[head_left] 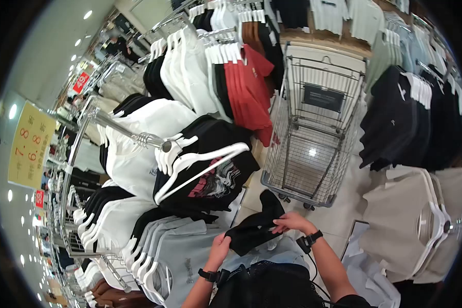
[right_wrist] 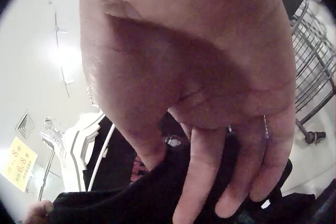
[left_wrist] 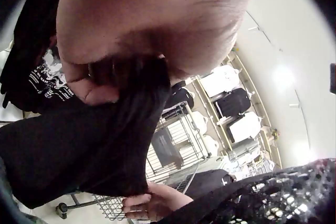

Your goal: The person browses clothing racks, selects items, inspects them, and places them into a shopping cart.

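Note:
A black garment [head_left: 254, 231], bunched and folded, is stretched between my two hands in front of my body. My left hand [head_left: 220, 249] grips its left end; the left wrist view shows fingers curled into the cloth. At the right end, my right hand [head_left: 295, 223] pinches the fabric between thumb and index finger, the other fingers loosely extended in the right wrist view. Beyond the hands, a bare white hanger [head_left: 205, 159] hangs on the rack in front of a black T-shirt [head_left: 220, 179] with a pink and white print.
Ahead stands a wire shopping cart [head_left: 313, 149]. On the left is a metal rack [head_left: 87, 123] of white, black and grey shirts [head_left: 185, 256]. Red shirts [head_left: 246, 87] hang farther back. At right hang beige tops [head_left: 395, 215] and dark shirts [head_left: 400, 123].

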`<state>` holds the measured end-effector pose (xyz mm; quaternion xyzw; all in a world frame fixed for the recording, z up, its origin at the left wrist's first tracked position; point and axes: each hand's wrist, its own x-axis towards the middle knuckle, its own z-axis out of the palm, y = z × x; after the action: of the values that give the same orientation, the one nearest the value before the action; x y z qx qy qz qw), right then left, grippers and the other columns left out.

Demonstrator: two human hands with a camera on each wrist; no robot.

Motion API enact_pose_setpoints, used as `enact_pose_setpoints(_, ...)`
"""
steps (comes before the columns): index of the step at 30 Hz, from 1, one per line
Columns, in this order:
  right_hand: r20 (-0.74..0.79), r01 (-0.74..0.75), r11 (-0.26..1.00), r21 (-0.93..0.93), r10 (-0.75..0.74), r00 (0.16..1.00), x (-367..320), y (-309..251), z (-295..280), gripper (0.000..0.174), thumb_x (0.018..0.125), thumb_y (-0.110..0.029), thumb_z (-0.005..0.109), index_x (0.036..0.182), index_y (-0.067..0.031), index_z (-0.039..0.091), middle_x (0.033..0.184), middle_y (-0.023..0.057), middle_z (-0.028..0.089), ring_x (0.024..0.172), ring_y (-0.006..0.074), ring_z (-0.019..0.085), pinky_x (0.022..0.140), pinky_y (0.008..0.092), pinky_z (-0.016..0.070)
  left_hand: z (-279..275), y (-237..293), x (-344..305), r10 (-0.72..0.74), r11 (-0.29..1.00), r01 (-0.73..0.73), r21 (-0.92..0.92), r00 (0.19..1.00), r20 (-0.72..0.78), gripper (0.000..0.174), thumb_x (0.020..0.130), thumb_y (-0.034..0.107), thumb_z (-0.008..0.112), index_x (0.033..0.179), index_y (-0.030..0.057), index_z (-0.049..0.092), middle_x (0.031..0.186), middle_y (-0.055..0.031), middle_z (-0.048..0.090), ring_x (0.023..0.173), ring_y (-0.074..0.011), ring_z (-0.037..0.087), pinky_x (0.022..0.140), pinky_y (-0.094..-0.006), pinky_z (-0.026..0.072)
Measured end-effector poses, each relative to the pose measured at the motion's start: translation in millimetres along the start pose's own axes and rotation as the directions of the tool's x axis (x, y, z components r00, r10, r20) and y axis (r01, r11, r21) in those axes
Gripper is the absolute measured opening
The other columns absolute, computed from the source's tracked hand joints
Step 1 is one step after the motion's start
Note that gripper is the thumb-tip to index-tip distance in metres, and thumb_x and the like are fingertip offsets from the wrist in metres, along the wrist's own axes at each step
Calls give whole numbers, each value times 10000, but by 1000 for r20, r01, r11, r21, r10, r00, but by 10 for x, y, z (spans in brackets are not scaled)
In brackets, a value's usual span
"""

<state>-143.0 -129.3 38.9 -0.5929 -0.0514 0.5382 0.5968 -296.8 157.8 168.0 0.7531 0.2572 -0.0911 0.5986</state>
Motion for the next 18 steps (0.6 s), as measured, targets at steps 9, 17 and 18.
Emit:
enact_pose_setpoints(9, -210, 276, 954, -116, -295, 932, -1188, 442, 144, 322, 917, -250, 749, 1105, 11, 734, 963, 32, 795, 883, 95, 712, 757, 230, 496, 139, 32, 259, 67, 997, -75, 5, 912, 404, 279, 970, 133, 501, 1047, -37, 708, 844, 59, 637, 763, -53, 540, 663, -247, 436)
enact_pose_setpoints(17, -773, 108, 833, -543, -546, 323, -2181, 189, 1185, 245, 745, -168, 870, 917, -34, 760, 749, 35, 598, 691, 199, 559, 665, 331, 470, 68, 517, -195, 126, 986, -60, -155, 879, 459, 228, 941, 125, 507, 1006, 8, 692, 873, 42, 649, 784, -59, 572, 712, -240, 464)
enact_pose_setpoints(18, -788, 56, 824, -564, -557, 263, -2310, 105, 1379, 263, 715, -145, 885, 915, -31, 757, 827, 46, 604, 770, 219, 564, 705, 342, 470, 60, 588, -304, 65, 982, 29, -188, 876, 477, 254, 941, 121, 502, 1053, 1, 696, 901, 28, 671, 800, -74, 598, 734, -245, 479)
